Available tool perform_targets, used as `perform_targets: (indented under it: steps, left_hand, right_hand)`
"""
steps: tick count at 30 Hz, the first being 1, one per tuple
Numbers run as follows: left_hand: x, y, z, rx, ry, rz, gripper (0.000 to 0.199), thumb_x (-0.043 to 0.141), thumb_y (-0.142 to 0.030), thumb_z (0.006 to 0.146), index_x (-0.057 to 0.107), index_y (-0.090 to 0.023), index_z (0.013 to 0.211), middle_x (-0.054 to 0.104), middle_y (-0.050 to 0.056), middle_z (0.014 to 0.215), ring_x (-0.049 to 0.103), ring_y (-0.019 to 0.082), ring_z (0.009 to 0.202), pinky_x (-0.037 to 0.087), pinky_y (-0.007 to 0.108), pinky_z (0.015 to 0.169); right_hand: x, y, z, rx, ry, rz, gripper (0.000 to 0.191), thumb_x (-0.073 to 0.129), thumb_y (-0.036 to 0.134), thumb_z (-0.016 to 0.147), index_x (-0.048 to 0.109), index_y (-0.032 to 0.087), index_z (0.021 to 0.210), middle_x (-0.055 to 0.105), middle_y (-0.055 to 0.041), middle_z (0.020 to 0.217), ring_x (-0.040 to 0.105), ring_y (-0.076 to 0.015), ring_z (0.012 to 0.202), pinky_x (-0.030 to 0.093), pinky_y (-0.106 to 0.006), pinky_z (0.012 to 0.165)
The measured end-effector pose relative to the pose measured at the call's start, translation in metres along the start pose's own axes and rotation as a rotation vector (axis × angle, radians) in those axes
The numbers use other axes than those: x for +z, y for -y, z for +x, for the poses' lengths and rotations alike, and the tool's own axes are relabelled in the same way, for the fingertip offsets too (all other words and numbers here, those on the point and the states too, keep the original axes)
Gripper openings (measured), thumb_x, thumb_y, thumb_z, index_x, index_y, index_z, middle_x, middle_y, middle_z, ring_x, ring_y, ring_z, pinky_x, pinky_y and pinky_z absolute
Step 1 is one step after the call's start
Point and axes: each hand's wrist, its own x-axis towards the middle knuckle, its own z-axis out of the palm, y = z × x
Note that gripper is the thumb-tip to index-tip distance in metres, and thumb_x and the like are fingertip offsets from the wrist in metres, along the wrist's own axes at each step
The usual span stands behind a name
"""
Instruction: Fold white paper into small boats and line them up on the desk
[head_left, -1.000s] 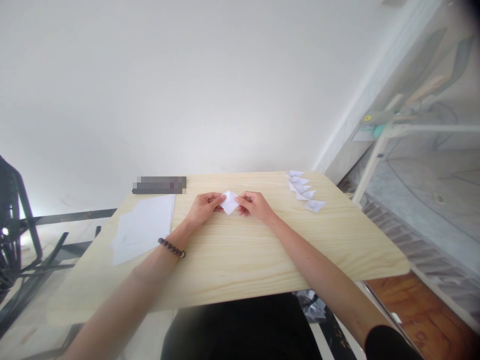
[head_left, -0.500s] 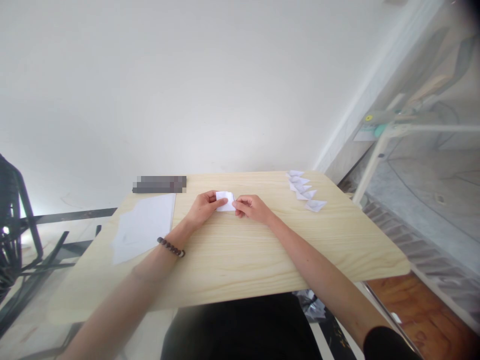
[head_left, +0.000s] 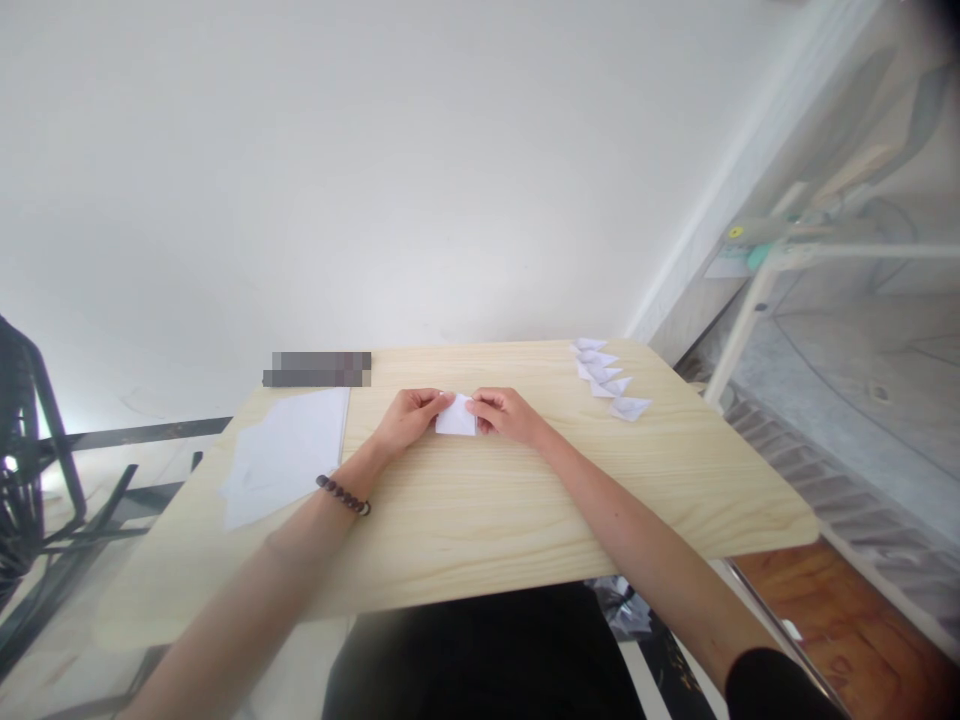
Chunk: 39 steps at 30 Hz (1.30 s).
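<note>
A small folded white paper [head_left: 456,417] is held just over the middle of the table between my two hands. My left hand [head_left: 412,416] pinches its left side, thumb on top near the upper edge. On the right side, my right hand [head_left: 504,412] grips it between thumb and curled fingers. Several folded white paper pieces [head_left: 630,407] with pointed ends stand in a row at the table's back right. A stack of white sheets [head_left: 289,450] lies to the left, beyond my beaded wrist.
The light wooden table [head_left: 465,540] reaches back to the white wall. A dark, pixelated object [head_left: 317,369] lies at its back left. Black chair frames stand at far left, and a white metal frame [head_left: 744,335] rises at right.
The small paper has shifted slightly toward me and turned a little. My left thumb now sits nearer its upper edge, and my right thumb has come over its upper right corner.
</note>
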Motion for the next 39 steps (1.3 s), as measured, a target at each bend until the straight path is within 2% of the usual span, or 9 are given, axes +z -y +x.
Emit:
perform_targets:
  steps: [4, 10, 16, 22, 31, 39]
  left_hand:
    - [0.0002, -0.0025, -0.0011, 0.0, 0.028, -0.062, 0.032, 0.054, -0.042, 0.071, 0.06, -0.011, 0.062, 0.051, -0.002, 0.054, 0.043, 0.008, 0.051, 0.031, 0.021, 0.048]
    - [0.0009, 0.001, 0.0009, -0.013, 0.008, -0.072, 0.036, 0.052, -0.045, 0.072, 0.061, -0.011, 0.066, 0.056, 0.0, 0.06, 0.048, 0.01, 0.054, 0.036, 0.022, 0.05]
    - [0.0027, -0.0036, -0.0002, 0.049, 0.015, -0.184, 0.04, 0.061, -0.041, 0.066, 0.059, -0.013, 0.094, 0.061, 0.007, 0.092, 0.056, 0.019, 0.082, 0.046, 0.031, 0.068]
    - [0.001, 0.001, 0.0004, 0.045, 0.061, -0.077, 0.035, 0.062, -0.038, 0.066, 0.06, -0.012, 0.089, 0.063, 0.007, 0.085, 0.058, 0.019, 0.077, 0.044, 0.033, 0.073]
    - [-0.001, 0.0015, 0.002, 0.003, 0.096, -0.046, 0.034, 0.064, -0.038, 0.062, 0.063, -0.011, 0.084, 0.064, 0.006, 0.083, 0.058, 0.018, 0.074, 0.042, 0.029, 0.068]
    - [0.0005, -0.0002, 0.0001, 0.023, 0.017, -0.035, 0.039, 0.066, -0.037, 0.061, 0.056, -0.014, 0.09, 0.061, 0.004, 0.084, 0.057, 0.015, 0.072, 0.043, 0.028, 0.066]
  right_hand:
    - [-0.0008, -0.0007, -0.0003, -0.022, 0.028, -0.008, 0.03, 0.044, 0.037, 0.078, 0.049, 0.014, 0.06, 0.051, 0.0022, 0.052, 0.048, -0.0063, 0.048, 0.039, -0.018, 0.05]
    - [-0.0005, -0.0018, -0.0001, 0.017, 0.026, 0.027, 0.03, 0.045, 0.038, 0.078, 0.051, 0.014, 0.06, 0.054, 0.0012, 0.052, 0.046, -0.0053, 0.044, 0.037, -0.017, 0.045]
    - [0.0025, -0.0034, 0.0013, 0.09, -0.025, 0.15, 0.028, 0.049, 0.042, 0.074, 0.051, 0.014, 0.072, 0.063, -0.0041, 0.065, 0.056, -0.0092, 0.055, 0.041, -0.018, 0.045]
    - [0.0044, -0.0017, 0.0008, 0.104, -0.02, 0.109, 0.028, 0.049, 0.041, 0.074, 0.052, 0.014, 0.071, 0.063, -0.0045, 0.064, 0.057, -0.0096, 0.054, 0.04, -0.017, 0.043]
    - [0.0034, 0.0004, -0.0014, 0.041, 0.026, 0.013, 0.029, 0.044, 0.038, 0.078, 0.052, 0.014, 0.065, 0.054, 0.0008, 0.054, 0.049, -0.0059, 0.047, 0.038, -0.017, 0.046]
    - [0.0036, 0.0008, 0.0001, 0.064, -0.03, 0.063, 0.031, 0.044, 0.042, 0.077, 0.05, 0.014, 0.069, 0.059, -0.0015, 0.059, 0.049, -0.0058, 0.045, 0.039, -0.017, 0.043]
